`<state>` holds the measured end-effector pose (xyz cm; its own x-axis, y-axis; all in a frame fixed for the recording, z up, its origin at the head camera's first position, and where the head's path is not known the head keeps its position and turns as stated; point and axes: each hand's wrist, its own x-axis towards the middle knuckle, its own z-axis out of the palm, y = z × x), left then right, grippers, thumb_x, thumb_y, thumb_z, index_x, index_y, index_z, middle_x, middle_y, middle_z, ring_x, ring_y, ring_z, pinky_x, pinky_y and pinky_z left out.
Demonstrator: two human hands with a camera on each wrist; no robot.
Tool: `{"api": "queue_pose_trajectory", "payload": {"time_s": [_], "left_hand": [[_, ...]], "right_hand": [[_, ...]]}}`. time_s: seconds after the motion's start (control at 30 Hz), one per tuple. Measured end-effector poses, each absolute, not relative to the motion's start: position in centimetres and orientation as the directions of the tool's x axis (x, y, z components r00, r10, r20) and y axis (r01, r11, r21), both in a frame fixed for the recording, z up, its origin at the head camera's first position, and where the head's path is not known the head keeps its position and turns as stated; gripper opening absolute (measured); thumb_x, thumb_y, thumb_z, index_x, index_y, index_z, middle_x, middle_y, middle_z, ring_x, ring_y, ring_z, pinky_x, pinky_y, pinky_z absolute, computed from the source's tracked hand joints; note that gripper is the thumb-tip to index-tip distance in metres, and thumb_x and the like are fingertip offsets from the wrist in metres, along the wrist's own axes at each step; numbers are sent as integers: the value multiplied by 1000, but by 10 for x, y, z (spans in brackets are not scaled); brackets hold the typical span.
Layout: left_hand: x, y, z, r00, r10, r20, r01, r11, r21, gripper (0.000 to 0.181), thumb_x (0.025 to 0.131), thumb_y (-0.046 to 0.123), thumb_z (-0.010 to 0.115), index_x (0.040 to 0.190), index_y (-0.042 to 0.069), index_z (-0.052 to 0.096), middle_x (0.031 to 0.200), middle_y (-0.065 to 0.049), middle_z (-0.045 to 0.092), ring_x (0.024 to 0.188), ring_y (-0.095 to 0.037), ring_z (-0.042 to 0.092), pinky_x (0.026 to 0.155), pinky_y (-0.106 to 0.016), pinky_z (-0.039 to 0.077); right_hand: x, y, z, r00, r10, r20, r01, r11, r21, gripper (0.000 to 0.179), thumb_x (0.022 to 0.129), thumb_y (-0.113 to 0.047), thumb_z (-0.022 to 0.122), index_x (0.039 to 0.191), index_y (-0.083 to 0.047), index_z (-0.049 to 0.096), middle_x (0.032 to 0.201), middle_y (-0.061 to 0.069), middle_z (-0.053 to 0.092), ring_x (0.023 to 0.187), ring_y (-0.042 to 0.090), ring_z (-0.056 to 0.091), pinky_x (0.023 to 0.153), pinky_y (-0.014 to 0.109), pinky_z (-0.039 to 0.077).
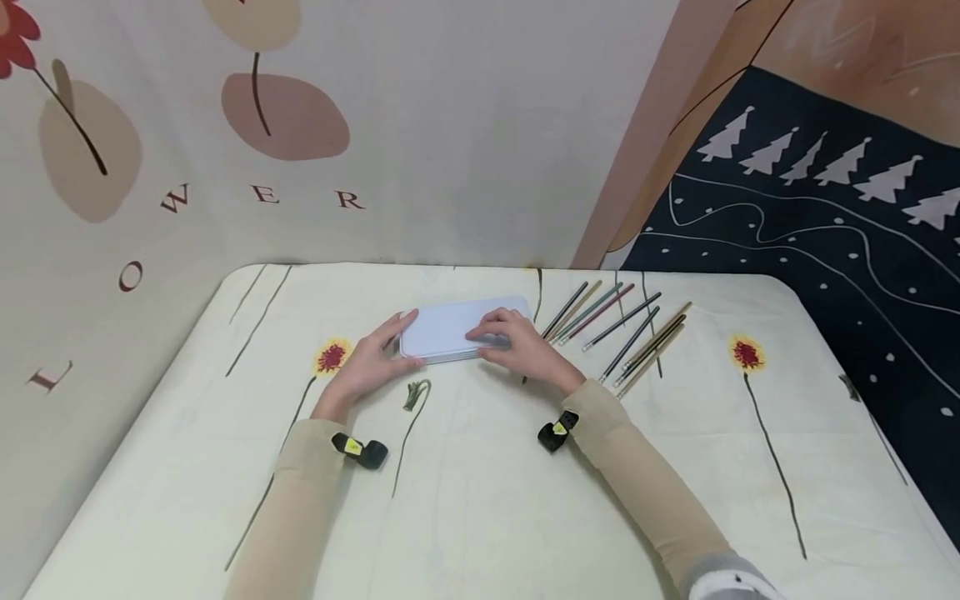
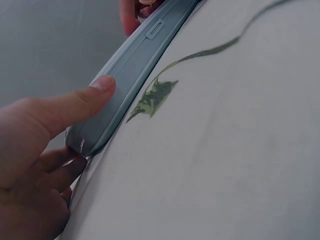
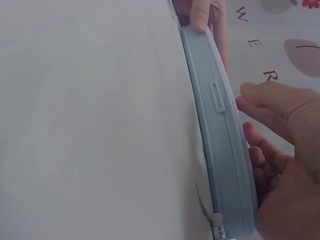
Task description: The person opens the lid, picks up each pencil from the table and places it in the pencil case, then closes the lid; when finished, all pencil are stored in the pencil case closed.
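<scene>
A light blue pencil case lies closed on the table, a small latch showing on its front side. My left hand grips its left end. In the left wrist view the thumb presses the front wall of the case, and other fingers curl around the end corner. My right hand is over the right part of the lid, fingers loosely bent, fingertips right at the lid's surface and front edge. Beside that hand, several pencils lie spread out on the cloth.
The table is covered by a white cloth printed with flowers and stems. More pencils lie in a loose group at the right. A pale wall stands behind the table, and a dark cloth with trees hangs at the right.
</scene>
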<state>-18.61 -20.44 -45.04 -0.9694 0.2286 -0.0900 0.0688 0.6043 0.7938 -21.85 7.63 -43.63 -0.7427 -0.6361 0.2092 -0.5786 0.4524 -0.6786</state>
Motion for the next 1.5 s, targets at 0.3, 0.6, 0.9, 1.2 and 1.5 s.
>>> {"api": "queue_pose_trajectory", "payload": {"time_s": [0.3, 0.6, 0.9, 1.2, 1.5], "left_hand": [[-192, -194, -452, -968, 251, -20, 148, 634, 759, 94, 79, 27, 81, 154, 15, 25, 156, -21, 18, 142, -40, 17, 112, -57, 15], [-189, -192, -451, -984, 175, -39, 86, 649, 756, 87, 78, 34, 81, 151, 20, 36, 155, -19, 24, 141, -39, 21, 111, -58, 18], [-190, -192, -451, -991, 134, -22, 59, 570, 820, 74, 81, 33, 79, 145, 18, 46, 149, -16, 37, 138, -34, 29, 112, -52, 20], [-190, -193, -451, -993, 112, -37, 20, 471, 882, 66, 82, 29, 79, 141, 17, 52, 146, -13, 41, 138, -31, 31, 113, -48, 21], [-189, -195, -451, -989, 139, -52, 10, 410, 912, 59, 86, 25, 75, 140, 13, 53, 144, -13, 42, 139, -29, 28, 115, -45, 18]], "right_hand": [[-222, 72, -436, -759, -619, 201, -558, 460, -691, 28, 85, -13, 75, 113, -8, 73, 118, 10, 58, 112, 27, 47, 94, 45, 34], [-220, 71, -437, -774, -589, 234, -571, 488, -660, 28, 82, -13, 78, 110, -11, 75, 115, 8, 60, 109, 27, 48, 94, 45, 35], [-218, 68, -431, -761, -565, 319, -631, 531, -566, 27, 83, -17, 77, 109, -14, 75, 114, 6, 64, 109, 25, 51, 92, 42, 38], [-220, 69, -433, -667, -579, 469, -745, 523, -414, 23, 83, -16, 75, 105, -12, 76, 106, 3, 67, 102, 21, 57, 90, 38, 45], [-222, 67, -435, -507, -573, 644, -851, 452, -267, 19, 75, -13, 76, 93, -9, 78, 86, 0, 67, 79, 15, 59, 70, 31, 48]]}}
